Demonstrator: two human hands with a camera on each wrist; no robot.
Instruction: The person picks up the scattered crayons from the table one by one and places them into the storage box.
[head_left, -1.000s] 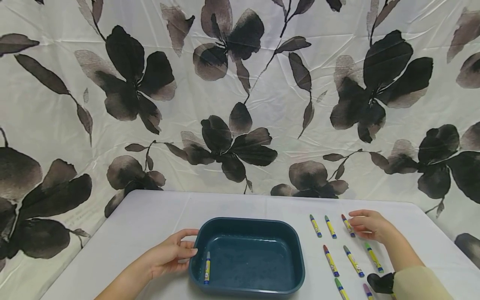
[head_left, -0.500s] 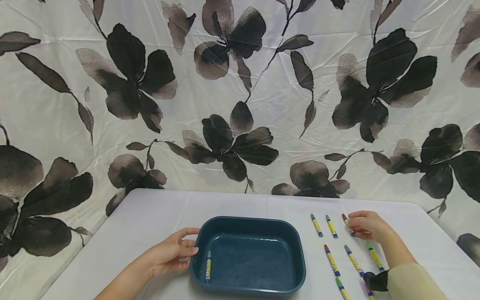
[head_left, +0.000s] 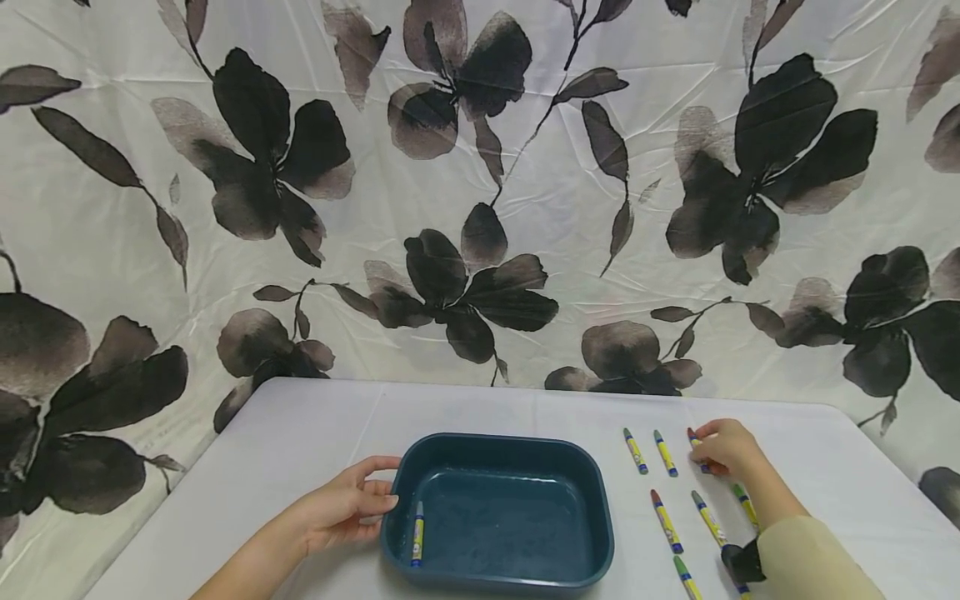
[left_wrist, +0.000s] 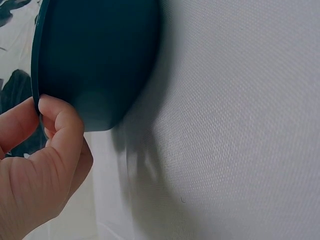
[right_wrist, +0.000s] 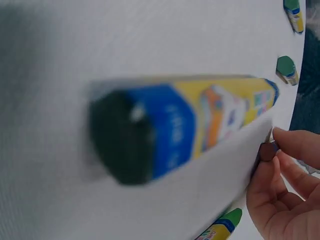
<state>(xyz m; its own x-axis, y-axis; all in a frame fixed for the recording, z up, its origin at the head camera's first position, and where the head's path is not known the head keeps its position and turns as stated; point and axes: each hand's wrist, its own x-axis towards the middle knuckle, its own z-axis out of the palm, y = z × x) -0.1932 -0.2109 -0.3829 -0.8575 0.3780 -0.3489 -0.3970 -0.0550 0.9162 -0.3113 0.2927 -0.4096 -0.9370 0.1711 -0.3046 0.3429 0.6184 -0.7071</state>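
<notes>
My left hand [head_left: 341, 510] grips the left rim of a dark teal plastic tub [head_left: 502, 575], with fingers and thumb on either side of the rim in the left wrist view. Inside the tub, at its left end, lies one crayon [head_left: 417, 533] in a yellow and blue wrapper. Over the back right of the table, my right hand [head_left: 726, 448] pinches a red crayon [head_left: 693, 436]. Its brownish-red end [right_wrist: 268, 152] shows between thumb and fingers in the right wrist view; the hand partly covers it from above.
Loose crayons lie in rows right of the tub, among them two green ones [head_left: 635, 451], a red one [head_left: 666, 522] and a grey-green one [head_left: 707, 514]. A light green crayon [head_left: 746, 505] is partly under the right forearm. A floral curtain [head_left: 480, 208] hangs behind the white table [head_left: 315, 417].
The right hand and forearm have shifted slightly left, and the fingers have closed around the red crayon. The left hand still holds the tub in place.
</notes>
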